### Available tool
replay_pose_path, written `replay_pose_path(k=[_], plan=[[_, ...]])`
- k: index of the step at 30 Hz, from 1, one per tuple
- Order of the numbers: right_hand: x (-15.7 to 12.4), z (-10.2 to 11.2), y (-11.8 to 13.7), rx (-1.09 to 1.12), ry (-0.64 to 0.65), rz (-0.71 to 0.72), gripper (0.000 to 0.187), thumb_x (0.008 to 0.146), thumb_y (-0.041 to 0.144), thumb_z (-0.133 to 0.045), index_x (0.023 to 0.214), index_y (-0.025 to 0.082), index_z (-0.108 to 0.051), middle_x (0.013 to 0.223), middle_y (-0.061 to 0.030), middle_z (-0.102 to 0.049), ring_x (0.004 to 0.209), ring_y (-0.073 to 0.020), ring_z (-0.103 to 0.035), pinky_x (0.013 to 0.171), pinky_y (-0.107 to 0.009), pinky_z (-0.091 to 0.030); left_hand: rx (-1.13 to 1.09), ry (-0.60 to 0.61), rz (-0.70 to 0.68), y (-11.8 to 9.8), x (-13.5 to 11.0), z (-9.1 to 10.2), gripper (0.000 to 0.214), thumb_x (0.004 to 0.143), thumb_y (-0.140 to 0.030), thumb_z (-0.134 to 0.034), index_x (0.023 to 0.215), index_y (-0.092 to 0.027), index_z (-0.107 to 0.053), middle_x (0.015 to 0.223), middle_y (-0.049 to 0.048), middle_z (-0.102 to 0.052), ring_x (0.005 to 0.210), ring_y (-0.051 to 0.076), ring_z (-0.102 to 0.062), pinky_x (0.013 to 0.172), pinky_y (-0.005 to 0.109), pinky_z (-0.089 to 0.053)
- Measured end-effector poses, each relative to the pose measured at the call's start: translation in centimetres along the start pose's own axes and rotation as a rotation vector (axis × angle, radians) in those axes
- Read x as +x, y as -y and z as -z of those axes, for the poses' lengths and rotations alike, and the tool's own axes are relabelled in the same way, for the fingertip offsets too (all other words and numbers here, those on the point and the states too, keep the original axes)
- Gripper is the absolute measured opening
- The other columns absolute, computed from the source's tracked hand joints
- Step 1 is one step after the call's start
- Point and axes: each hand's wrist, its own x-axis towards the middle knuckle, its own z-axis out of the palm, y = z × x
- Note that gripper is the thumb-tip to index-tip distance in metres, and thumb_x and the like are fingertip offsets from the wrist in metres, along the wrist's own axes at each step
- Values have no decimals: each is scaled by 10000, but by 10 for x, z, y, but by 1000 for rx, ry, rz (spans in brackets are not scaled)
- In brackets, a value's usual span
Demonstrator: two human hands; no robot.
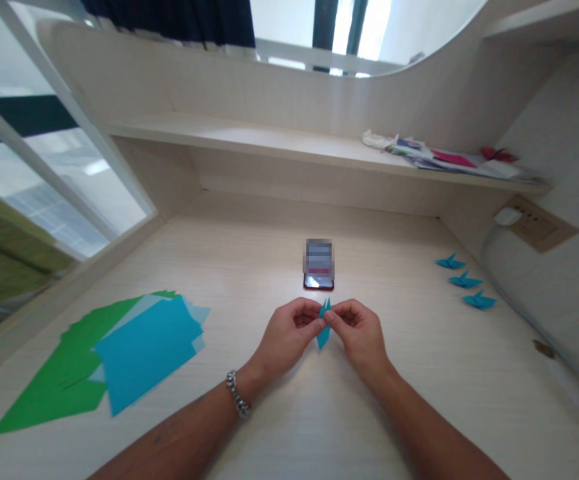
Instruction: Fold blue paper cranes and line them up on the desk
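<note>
A small piece of folded blue paper (324,339) is held between my two hands, low over the middle of the desk. It is narrow, with two thin points at the top and one broader point below. My left hand (289,335) pinches its left side between thumb and fingers. From the right, my right hand (360,333) pinches it the same way. Just beyond my fingertips a phone (318,265) lies on the desk, its screen pixelated. Off to the right, three folded blue paper cranes (464,280) sit in a row.
Sheets of blue paper (152,350) lie over green sheets (54,387) on the left of the desk (249,427). A white cable (514,307) runs from a wall socket (544,223) along the right edge. Papers (449,160) rest on the shelf (269,142) above.
</note>
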Motion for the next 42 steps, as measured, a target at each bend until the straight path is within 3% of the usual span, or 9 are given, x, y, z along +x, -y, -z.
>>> replay_pose_path(k=[9, 18, 26, 34, 42], plan=[[1, 0, -1, 32, -68, -15, 233, 637, 249, -792, 776, 169, -624, 689, 4, -657, 629, -137, -615, 593, -247, -486, -31, 49, 31, 1, 0, 0, 195, 759, -220, -722, 891, -124, -615, 866, 68, -681, 791, 165, -649, 760, 314, -522], [2, 2, 2, 11, -16, -61, 216, 635, 223, -789, 768, 170, -627, 642, 5, -671, 585, -135, -619, 551, -239, -486, -33, 54, 154, 0, 0, 2, 293, 701, -176, -758, 932, -136, -582, 771, 61, -730, 731, 177, -685, 702, 301, -519], [4, 6, 3, 78, 111, -117, 316, 612, 232, -809, 881, 170, -655, 754, -27, -706, 700, -164, -660, 646, -275, -507, -32, 79, 177, -6, -2, 1, 375, 677, -140, -764, 996, -131, -567, 698, 48, -720, 638, 159, -660, 625, 272, -493], [4, 4, 6, 121, 61, -89, 244, 593, 229, -820, 727, 176, -623, 657, 8, -663, 600, -126, -612, 569, -235, -472, -29, 98, 183, -4, -2, 1, 351, 675, -129, -757, 976, -131, -577, 709, 52, -718, 632, 156, -650, 618, 271, -477], [5, 6, 6, 131, 77, -118, 256, 589, 222, -827, 738, 172, -624, 669, 5, -677, 604, -119, -613, 572, -226, -463, -66, 122, 132, -4, -3, 0, 300, 721, -166, -736, 968, -142, -569, 722, 27, -694, 683, 149, -637, 658, 269, -468]])
